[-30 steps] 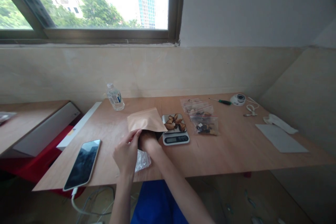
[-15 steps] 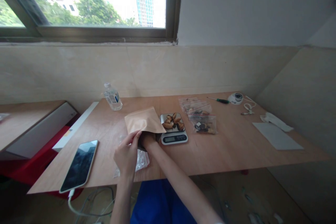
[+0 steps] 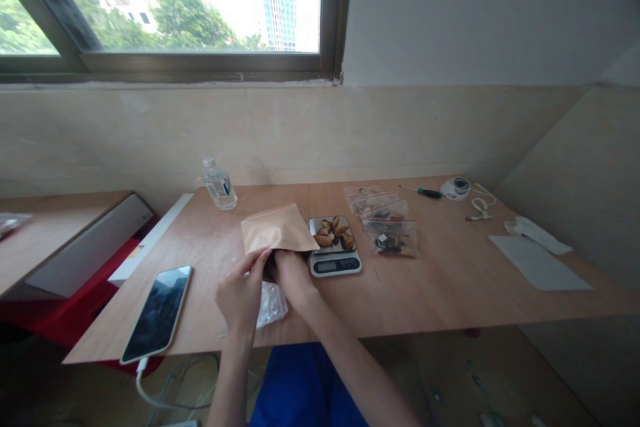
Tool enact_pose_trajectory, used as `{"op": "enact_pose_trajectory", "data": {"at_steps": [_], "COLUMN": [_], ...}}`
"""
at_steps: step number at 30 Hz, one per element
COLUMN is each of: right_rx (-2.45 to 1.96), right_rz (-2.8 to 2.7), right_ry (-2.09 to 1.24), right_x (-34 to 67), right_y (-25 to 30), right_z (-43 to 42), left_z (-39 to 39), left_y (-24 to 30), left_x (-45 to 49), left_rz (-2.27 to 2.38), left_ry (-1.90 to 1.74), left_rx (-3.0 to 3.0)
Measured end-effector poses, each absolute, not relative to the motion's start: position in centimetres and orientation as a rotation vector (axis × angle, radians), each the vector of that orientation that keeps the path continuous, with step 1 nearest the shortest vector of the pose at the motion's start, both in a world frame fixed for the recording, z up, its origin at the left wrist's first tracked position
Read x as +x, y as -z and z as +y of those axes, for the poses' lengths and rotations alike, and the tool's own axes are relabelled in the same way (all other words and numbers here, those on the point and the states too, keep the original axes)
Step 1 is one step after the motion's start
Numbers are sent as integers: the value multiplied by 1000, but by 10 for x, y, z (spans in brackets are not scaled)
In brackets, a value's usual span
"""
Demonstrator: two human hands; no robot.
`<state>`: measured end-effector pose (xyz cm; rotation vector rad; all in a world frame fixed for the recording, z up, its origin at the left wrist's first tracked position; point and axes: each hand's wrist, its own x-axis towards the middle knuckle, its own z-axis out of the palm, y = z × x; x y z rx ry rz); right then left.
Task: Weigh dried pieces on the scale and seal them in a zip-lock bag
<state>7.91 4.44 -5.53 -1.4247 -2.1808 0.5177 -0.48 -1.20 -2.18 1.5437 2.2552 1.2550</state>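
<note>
A kraft paper pouch (image 3: 277, 228) stands tilted above the wooden table (image 3: 440, 280), its lower edge between my hands. My left hand (image 3: 243, 295) grips that edge from the near side. My right hand (image 3: 290, 273) is at the pouch's mouth, its fingers hidden by the paper. Just right of the pouch sits a digital kitchen scale (image 3: 335, 264), with brown nut-like pieces (image 3: 330, 231) on its metal top. Under my left hand lies a crumpled clear plastic bag (image 3: 273, 307). Several filled zip bags (image 3: 389, 237) lie beyond the scale.
A smartphone (image 3: 157, 313) with a white cable lies at the table's near left. A water bottle (image 3: 219, 185) stands at the back. A screwdriver (image 3: 423, 191), a white round object (image 3: 455, 188), and a grey sheet (image 3: 539, 263) lie to the right. The table's near edge drops off below my arms.
My right hand has shifted slightly right and further under the pouch. The view has moved a little with my head.
</note>
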Motion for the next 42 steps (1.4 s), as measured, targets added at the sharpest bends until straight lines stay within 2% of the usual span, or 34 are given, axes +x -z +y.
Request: {"op": "enact_pose_trajectory", "data": {"at_steps": [4,10,20,28,36,42], "right_rx": [-1501,-1261,-1445,-1625,-1567,-1489], "right_rz": [-2152,-2009,-2046,-2186,-2114,-2098], "right_ry": [-476,-643,-467,85,19,-54], "right_x": [101,156,232,222,226,227], "right_y": [15,-15,42,70,72,82], "right_z": [2,-18,32,54,43,35], "left_z": [-8,-4,-2,1,5,31], "left_y": [21,15,10,8,4,-1], "left_x": [-11,-20,-24,-25,-23,-14], "left_rz": [2244,2272,2324,2336,2348,2035], "left_ry": [-1256,-1295,-1315,-1327,-1354,-1717], "left_rx": [1547,1529,1529,1541,1530,1678]}}
